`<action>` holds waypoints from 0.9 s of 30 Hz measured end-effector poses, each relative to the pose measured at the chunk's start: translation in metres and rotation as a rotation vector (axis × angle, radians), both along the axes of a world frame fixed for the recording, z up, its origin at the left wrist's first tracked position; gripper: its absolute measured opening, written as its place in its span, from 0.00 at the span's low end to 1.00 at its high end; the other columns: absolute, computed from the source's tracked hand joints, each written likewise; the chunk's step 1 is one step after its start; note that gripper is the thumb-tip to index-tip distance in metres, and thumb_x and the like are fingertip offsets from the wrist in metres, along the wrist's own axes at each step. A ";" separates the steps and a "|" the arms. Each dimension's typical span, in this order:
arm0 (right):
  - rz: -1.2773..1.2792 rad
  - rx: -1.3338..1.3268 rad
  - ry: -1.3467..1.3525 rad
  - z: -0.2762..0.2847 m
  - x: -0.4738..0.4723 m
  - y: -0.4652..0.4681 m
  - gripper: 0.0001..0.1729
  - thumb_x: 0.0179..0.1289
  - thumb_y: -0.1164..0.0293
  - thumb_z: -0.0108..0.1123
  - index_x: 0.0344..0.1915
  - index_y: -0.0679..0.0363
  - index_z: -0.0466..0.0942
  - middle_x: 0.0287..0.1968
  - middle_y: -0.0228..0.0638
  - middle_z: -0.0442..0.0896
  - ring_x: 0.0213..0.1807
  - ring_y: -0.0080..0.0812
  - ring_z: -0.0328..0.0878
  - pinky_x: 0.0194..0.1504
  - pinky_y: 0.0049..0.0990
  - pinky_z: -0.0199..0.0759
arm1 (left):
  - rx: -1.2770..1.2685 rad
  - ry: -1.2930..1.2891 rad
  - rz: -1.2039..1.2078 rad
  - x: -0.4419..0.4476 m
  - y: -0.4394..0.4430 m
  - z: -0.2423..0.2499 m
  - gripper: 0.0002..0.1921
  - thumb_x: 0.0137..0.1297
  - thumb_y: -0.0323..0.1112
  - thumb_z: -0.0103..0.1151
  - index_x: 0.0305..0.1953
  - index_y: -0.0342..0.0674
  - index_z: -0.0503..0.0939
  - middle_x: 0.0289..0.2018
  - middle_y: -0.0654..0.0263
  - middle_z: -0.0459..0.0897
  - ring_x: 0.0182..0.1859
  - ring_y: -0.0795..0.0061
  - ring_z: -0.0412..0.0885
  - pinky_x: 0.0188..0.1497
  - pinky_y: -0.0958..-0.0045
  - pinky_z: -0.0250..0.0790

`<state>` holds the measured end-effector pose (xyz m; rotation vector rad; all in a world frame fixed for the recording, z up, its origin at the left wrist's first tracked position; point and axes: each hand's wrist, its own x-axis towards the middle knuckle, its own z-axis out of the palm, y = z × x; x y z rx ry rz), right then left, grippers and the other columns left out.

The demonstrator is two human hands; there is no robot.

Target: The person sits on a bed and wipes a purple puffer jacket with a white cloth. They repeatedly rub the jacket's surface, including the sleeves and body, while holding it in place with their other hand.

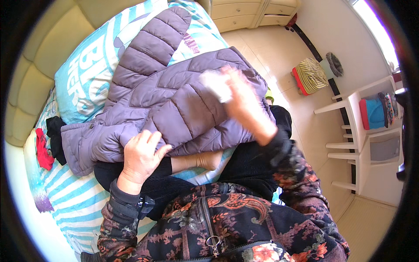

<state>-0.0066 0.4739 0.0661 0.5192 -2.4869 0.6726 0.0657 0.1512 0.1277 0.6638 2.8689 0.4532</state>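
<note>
A purple-grey quilted padded jacket (183,101) lies spread over the bed and across my legs. One sleeve (154,36) reaches up toward the pillow, while the other lies folded across the body. My left hand (142,154) grips the jacket fabric near the folded sleeve's shoulder end, beside the hood or collar part (81,140). Over the lower part of that sleeve is my right hand (237,95), blurred by motion. It holds a white wad (216,85), perhaps a cloth or tissue; blur hides whether the wad touches the jacket.
Beneath lies a blue-and-white striped bedsheet (75,193). A turquoise printed pillow (85,78) rests against the padded headboard (42,42). Black cloth (55,137) and red cloth (43,150) lie left. Across the floor stand a striped-covered stool (311,77), white chairs (355,137) and a drawer cabinet (235,14).
</note>
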 end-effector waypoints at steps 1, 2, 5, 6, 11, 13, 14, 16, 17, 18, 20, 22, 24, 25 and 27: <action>0.047 0.075 -0.162 0.005 0.016 -0.037 0.37 0.55 0.75 0.57 0.68 0.66 0.66 0.65 0.57 0.72 0.69 0.57 0.68 0.67 0.50 0.61 | 0.015 0.131 0.008 -0.003 0.002 -0.003 0.32 0.53 0.51 0.71 0.54 0.36 0.78 0.47 0.54 0.76 0.53 0.51 0.74 0.57 0.54 0.68; 0.191 0.161 -0.212 -0.012 0.018 -0.053 0.41 0.56 0.71 0.58 0.71 0.62 0.61 0.69 0.58 0.67 0.72 0.59 0.61 0.69 0.58 0.55 | 0.046 0.268 -0.003 -0.011 0.009 -0.011 0.36 0.51 0.52 0.72 0.57 0.35 0.76 0.51 0.52 0.75 0.56 0.49 0.73 0.59 0.53 0.67; 0.357 0.062 -0.266 -0.007 0.048 -0.106 0.42 0.63 0.58 0.58 0.75 0.55 0.58 0.73 0.66 0.56 0.75 0.68 0.53 0.71 0.65 0.45 | -0.133 0.381 -0.018 -0.012 0.010 -0.023 0.59 0.38 0.57 0.78 0.70 0.32 0.61 0.71 0.42 0.61 0.70 0.43 0.63 0.69 0.50 0.58; 0.377 0.076 -0.244 -0.008 0.050 -0.119 0.41 0.64 0.55 0.57 0.75 0.54 0.59 0.74 0.63 0.57 0.75 0.65 0.53 0.71 0.64 0.45 | -0.095 0.269 -0.002 -0.009 0.008 -0.031 0.63 0.36 0.56 0.79 0.72 0.33 0.56 0.72 0.42 0.59 0.70 0.43 0.62 0.69 0.50 0.58; 0.342 0.304 -0.220 -0.033 0.029 -0.104 0.31 0.71 0.54 0.49 0.70 0.54 0.69 0.73 0.50 0.65 0.77 0.48 0.56 0.73 0.59 0.43 | -0.284 0.140 0.088 0.003 0.000 -0.054 0.64 0.39 0.46 0.80 0.76 0.40 0.50 0.68 0.41 0.64 0.54 0.50 0.77 0.57 0.54 0.67; 0.216 0.350 -0.187 -0.051 0.012 -0.072 0.30 0.71 0.55 0.49 0.68 0.55 0.71 0.73 0.50 0.66 0.77 0.48 0.58 0.74 0.57 0.43 | -0.338 0.184 0.024 0.001 0.000 -0.052 0.56 0.43 0.39 0.78 0.76 0.55 0.57 0.65 0.43 0.69 0.46 0.53 0.79 0.50 0.55 0.70; 0.136 0.372 -0.212 -0.053 0.004 -0.057 0.30 0.71 0.56 0.48 0.68 0.56 0.70 0.73 0.50 0.65 0.77 0.48 0.58 0.75 0.56 0.44 | -0.361 0.181 0.009 0.001 -0.002 -0.051 0.54 0.44 0.39 0.78 0.75 0.58 0.59 0.64 0.44 0.69 0.46 0.54 0.78 0.49 0.55 0.70; -0.031 0.413 -0.247 -0.062 -0.011 -0.024 0.30 0.72 0.57 0.45 0.69 0.57 0.69 0.73 0.51 0.65 0.77 0.49 0.57 0.75 0.53 0.44 | -0.380 0.173 0.001 0.002 -0.004 -0.047 0.51 0.45 0.38 0.77 0.74 0.62 0.62 0.64 0.44 0.70 0.46 0.54 0.78 0.48 0.55 0.70; -0.126 0.442 -0.259 -0.071 -0.016 -0.005 0.30 0.73 0.58 0.43 0.70 0.58 0.68 0.74 0.52 0.64 0.77 0.49 0.57 0.76 0.52 0.43 | -0.365 0.170 0.002 0.001 -0.001 -0.046 0.50 0.46 0.37 0.76 0.73 0.62 0.64 0.64 0.45 0.70 0.46 0.54 0.78 0.48 0.55 0.70; -0.202 0.409 -0.291 -0.077 -0.022 0.009 0.31 0.73 0.58 0.42 0.70 0.59 0.68 0.74 0.52 0.63 0.78 0.51 0.56 0.76 0.51 0.42 | -0.361 0.166 0.010 0.001 -0.001 -0.044 0.48 0.46 0.37 0.76 0.73 0.63 0.65 0.64 0.45 0.70 0.46 0.55 0.78 0.47 0.56 0.70; -0.339 0.358 -0.324 -0.083 -0.030 0.037 0.32 0.72 0.58 0.42 0.70 0.62 0.67 0.75 0.53 0.61 0.78 0.52 0.54 0.77 0.49 0.41 | -0.342 0.166 -0.002 0.000 0.001 -0.044 0.48 0.47 0.37 0.76 0.73 0.61 0.65 0.64 0.44 0.70 0.46 0.55 0.78 0.47 0.56 0.70; -0.435 0.322 -0.304 -0.078 -0.031 0.040 0.32 0.71 0.61 0.45 0.70 0.65 0.66 0.73 0.57 0.63 0.76 0.54 0.57 0.75 0.51 0.47 | -0.338 0.161 -0.002 0.001 0.001 -0.044 0.48 0.47 0.37 0.76 0.73 0.60 0.65 0.64 0.44 0.70 0.46 0.55 0.78 0.48 0.56 0.70; -0.390 0.340 -0.128 -0.079 -0.026 0.020 0.32 0.69 0.65 0.48 0.70 0.65 0.65 0.70 0.57 0.66 0.74 0.55 0.60 0.73 0.53 0.51 | -0.339 0.152 -0.005 0.002 0.005 -0.045 0.48 0.47 0.38 0.75 0.72 0.58 0.65 0.64 0.43 0.70 0.46 0.54 0.78 0.48 0.56 0.69; -0.368 0.350 -0.040 -0.081 -0.022 0.005 0.32 0.68 0.67 0.49 0.70 0.65 0.65 0.69 0.57 0.67 0.73 0.56 0.62 0.71 0.54 0.53 | -0.341 0.158 -0.005 0.001 0.008 -0.046 0.47 0.47 0.38 0.75 0.72 0.58 0.66 0.64 0.43 0.70 0.47 0.54 0.78 0.48 0.56 0.69; 0.154 -0.222 -0.356 -0.042 -0.001 -0.066 0.32 0.66 0.66 0.52 0.70 0.60 0.65 0.68 0.51 0.70 0.69 0.54 0.66 0.68 0.60 0.55 | -0.380 0.157 0.023 0.008 0.003 -0.041 0.47 0.47 0.38 0.75 0.72 0.56 0.66 0.64 0.43 0.70 0.47 0.53 0.78 0.49 0.56 0.68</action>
